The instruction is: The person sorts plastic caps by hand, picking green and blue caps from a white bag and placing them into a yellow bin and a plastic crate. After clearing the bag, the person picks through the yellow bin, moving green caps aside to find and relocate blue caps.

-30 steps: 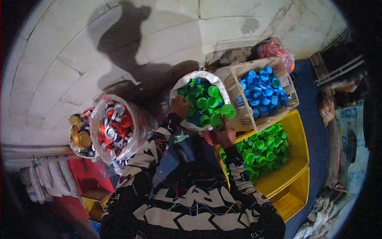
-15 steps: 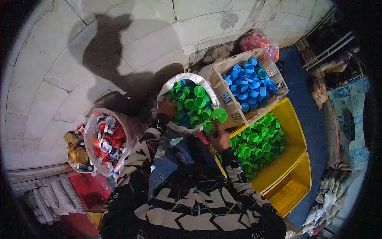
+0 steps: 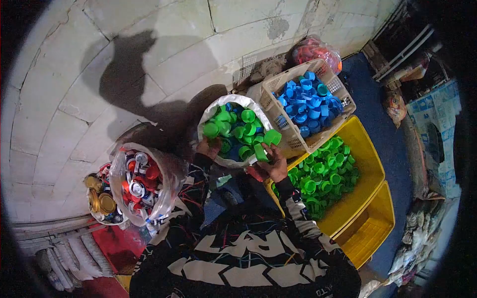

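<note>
A white sack (image 3: pixel 202 115) with a rolled rim stands in front of me, filled with green and blue plastic caps. My left hand (image 3: pixel 208 148) is at its near left rim, fingers curled round a green cap (image 3: pixel 211 130). At the right rim, my right hand (image 3: pixel 275 164) grips green caps (image 3: pixel 261 152), with another green cap (image 3: pixel 272 137) at its fingertips. Beside this hand, a yellow bin (image 3: pixel 365 149) contains many green caps (image 3: pixel 325 169).
A cream plastic crate (image 3: pixel 343 82) of blue caps (image 3: pixel 310 102) rests behind the yellow bin. To the left stand a clear bag (image 3: pixel 119 169) of red and white caps and a container with gold lids (image 3: pixel 106 202). A red-filled bag (image 3: pixel 318 49) lies by the wall.
My left hand has drawn back from inside the sack toward its near rim, bringing a green cap up. My right hand stays at the right rim with its green caps, which have tilted slightly.
</note>
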Demonstrator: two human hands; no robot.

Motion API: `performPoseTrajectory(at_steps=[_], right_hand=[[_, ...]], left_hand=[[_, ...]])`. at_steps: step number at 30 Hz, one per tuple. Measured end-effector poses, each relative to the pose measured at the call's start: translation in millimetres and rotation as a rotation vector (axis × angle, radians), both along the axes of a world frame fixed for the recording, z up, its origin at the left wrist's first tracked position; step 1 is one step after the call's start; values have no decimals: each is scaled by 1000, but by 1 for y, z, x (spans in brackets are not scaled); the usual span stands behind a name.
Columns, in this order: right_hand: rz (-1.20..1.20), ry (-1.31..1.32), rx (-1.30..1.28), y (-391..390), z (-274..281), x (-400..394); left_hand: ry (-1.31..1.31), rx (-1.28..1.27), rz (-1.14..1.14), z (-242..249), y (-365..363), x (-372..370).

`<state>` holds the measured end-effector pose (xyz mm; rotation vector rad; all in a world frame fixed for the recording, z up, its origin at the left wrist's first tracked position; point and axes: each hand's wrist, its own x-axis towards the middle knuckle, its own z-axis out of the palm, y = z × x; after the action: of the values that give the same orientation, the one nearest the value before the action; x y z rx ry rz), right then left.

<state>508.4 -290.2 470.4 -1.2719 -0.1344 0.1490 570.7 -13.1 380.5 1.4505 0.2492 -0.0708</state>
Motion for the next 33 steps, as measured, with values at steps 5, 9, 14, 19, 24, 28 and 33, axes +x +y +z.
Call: performPoseTrajectory(at_steps=[5, 9, 14, 19, 24, 28, 33], right_hand=[[18, 32, -117, 7, 5, -1], [38, 59, -152, 7, -2, -8], [27, 35, -174, 8, 2, -13], [9, -310, -861, -4, 24, -23], [17, -480, -1036, -17, 43, -34], [-5, -453, -987, -33, 88, -48], [-162, -358, -1000, -48, 68, -64]], left_hand=[[358, 290, 32, -63, 6, 18], [282, 206, 238, -71, -6, 13], [-108, 532, 151, 44, -29, -13], [-374, 867, -325, 156, -61, -40], [-911, 1149, -767, 178, -89, -42], [-955, 1114, -766, 161, -102, -38], [-960, 924, -825, 148, -125, -32]])
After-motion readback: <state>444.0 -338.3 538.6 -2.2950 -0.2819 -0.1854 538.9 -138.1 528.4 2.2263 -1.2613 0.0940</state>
